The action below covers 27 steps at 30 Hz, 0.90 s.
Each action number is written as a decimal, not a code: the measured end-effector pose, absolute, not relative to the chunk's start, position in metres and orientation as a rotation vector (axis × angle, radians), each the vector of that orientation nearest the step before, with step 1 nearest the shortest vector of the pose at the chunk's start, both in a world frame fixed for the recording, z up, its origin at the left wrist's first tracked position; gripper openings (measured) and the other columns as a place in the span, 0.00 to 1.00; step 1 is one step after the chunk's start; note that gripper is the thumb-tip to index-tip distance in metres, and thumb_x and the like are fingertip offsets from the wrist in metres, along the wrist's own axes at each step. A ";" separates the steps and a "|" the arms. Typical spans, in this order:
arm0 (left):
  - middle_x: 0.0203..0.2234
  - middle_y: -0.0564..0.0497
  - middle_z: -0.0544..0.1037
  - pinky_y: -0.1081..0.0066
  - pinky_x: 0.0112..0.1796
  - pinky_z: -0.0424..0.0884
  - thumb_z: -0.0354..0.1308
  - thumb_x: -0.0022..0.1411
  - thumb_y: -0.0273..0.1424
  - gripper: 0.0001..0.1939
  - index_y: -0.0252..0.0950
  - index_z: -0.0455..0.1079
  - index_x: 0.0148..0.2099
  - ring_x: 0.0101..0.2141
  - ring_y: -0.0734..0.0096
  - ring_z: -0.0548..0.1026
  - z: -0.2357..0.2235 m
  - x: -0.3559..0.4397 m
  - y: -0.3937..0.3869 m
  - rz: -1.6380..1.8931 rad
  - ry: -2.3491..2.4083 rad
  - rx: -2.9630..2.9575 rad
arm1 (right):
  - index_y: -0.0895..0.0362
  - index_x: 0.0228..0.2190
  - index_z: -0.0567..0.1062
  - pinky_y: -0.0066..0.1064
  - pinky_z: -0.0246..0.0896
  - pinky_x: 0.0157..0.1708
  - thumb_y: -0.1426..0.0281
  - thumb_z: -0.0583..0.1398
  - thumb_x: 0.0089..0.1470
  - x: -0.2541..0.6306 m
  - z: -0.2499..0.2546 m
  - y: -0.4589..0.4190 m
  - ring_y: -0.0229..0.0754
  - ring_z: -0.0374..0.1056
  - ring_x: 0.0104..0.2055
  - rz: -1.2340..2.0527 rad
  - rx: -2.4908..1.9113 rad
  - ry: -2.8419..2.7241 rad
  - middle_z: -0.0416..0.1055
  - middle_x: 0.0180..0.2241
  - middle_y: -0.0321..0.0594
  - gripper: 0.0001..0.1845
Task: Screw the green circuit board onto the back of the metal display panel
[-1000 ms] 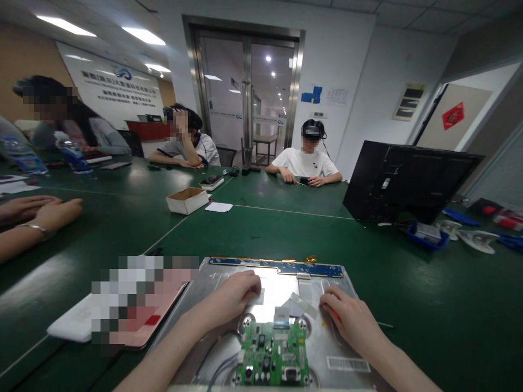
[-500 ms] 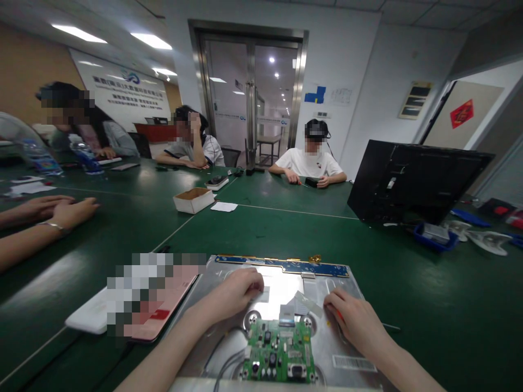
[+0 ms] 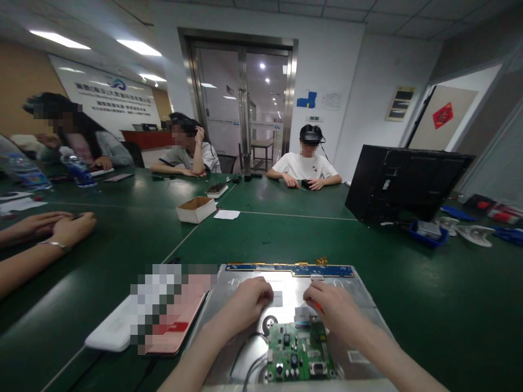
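A metal display panel (image 3: pixel 373 348) lies flat before me, with a green circuit board (image 3: pixel 300 354) on its near part and a narrow blue circuit strip (image 3: pixel 269 268) along its far edge. My left hand (image 3: pixel 254 296) is over the panel's left half, fingers curled in; whatever they hold is hidden. My right hand (image 3: pixel 333 307) is closed around a screwdriver, of which only a bit of orange handle (image 3: pixel 318 307) shows. Its fingertips are just above the flat ribbon cable (image 3: pixel 303 318) at the board's far edge.
Left of the panel lie a white device (image 3: pixel 112 332) and a pink one (image 3: pixel 174 332). An open cardboard box (image 3: pixel 196 211) and white paper (image 3: pixel 227 214) are farther off. A black monitor (image 3: pixel 408 182) stands at right beside a blue tray (image 3: pixel 429 234). Another person's hands (image 3: pixel 67 228) rest at left; others sit beyond.
My right hand has moved left and inward over the panel, covering where a clear film strip showed. My left hand stays curled at nearly the same spot. The view has shifted slightly.
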<state>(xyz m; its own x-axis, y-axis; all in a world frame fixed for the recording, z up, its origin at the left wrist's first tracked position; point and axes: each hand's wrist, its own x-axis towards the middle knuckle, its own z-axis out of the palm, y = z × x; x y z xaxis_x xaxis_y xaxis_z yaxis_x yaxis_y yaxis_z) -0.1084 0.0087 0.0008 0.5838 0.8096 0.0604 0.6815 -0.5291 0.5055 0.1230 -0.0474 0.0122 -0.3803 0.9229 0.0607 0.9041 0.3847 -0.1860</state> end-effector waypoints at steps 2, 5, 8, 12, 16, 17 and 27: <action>0.31 0.49 0.77 0.71 0.37 0.66 0.51 0.52 0.18 0.12 0.35 0.74 0.32 0.35 0.66 0.74 0.001 -0.107 0.008 0.407 1.223 2.372 | 0.55 0.38 0.76 0.31 0.58 0.34 0.79 0.55 0.58 0.107 0.015 -0.040 0.45 0.72 0.40 0.187 -1.641 -2.518 0.75 0.39 0.42 0.12; 0.32 0.48 0.77 0.71 0.36 0.65 0.52 0.52 0.17 0.12 0.35 0.73 0.32 0.34 0.66 0.73 0.002 -0.106 0.006 0.411 1.262 2.353 | 0.55 0.37 0.77 0.30 0.58 0.34 0.77 0.56 0.58 0.088 0.016 -0.029 0.45 0.72 0.40 0.198 -1.634 -2.555 0.75 0.41 0.42 0.11; 0.33 0.48 0.77 0.71 0.36 0.64 0.52 0.53 0.17 0.11 0.34 0.72 0.33 0.35 0.65 0.73 0.002 -0.107 0.005 0.393 1.295 2.354 | 0.54 0.38 0.77 0.30 0.58 0.34 0.76 0.56 0.57 0.075 0.013 -0.023 0.45 0.72 0.40 0.223 -1.635 -2.578 0.75 0.41 0.41 0.11; 0.33 0.47 0.76 0.71 0.36 0.63 0.54 0.55 0.18 0.09 0.34 0.72 0.34 0.36 0.64 0.73 0.002 -0.109 0.006 0.337 1.343 2.362 | 0.55 0.39 0.77 0.30 0.59 0.35 0.78 0.57 0.53 0.064 0.008 -0.018 0.45 0.72 0.41 0.263 -1.641 -2.605 0.75 0.42 0.42 0.13; 0.33 0.47 0.76 0.71 0.35 0.63 0.54 0.55 0.18 0.09 0.34 0.71 0.34 0.35 0.65 0.73 0.001 -0.112 0.006 0.339 1.345 2.360 | 0.53 0.42 0.77 0.30 0.60 0.39 0.77 0.58 0.54 0.063 0.008 -0.017 0.46 0.72 0.44 0.293 -1.623 -2.605 0.76 0.42 0.42 0.15; 0.34 0.47 0.76 0.71 0.35 0.63 0.54 0.55 0.17 0.09 0.34 0.71 0.34 0.35 0.65 0.73 0.001 -0.112 0.006 0.341 1.339 2.358 | 0.53 0.44 0.76 0.31 0.60 0.40 0.77 0.57 0.55 0.065 0.009 -0.017 0.46 0.72 0.45 0.294 -1.623 -2.594 0.76 0.43 0.41 0.16; 0.38 0.46 0.76 0.68 0.40 0.66 0.52 0.55 0.19 0.10 0.35 0.70 0.38 0.40 0.61 0.73 0.009 -0.115 0.001 0.328 1.328 2.335 | 0.53 0.47 0.76 0.38 0.64 0.45 0.74 0.56 0.60 0.124 0.024 -0.046 0.48 0.71 0.47 0.322 -1.698 -2.513 0.74 0.48 0.44 0.15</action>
<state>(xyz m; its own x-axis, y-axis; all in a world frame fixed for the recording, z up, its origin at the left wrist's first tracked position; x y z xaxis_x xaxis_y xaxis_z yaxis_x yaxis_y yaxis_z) -0.1146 0.0013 0.0089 0.5129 0.8584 -0.0072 0.7562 -0.4478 0.4771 0.1244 -0.0464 0.0235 -0.3771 0.9252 -0.0419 0.9059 0.3590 -0.2248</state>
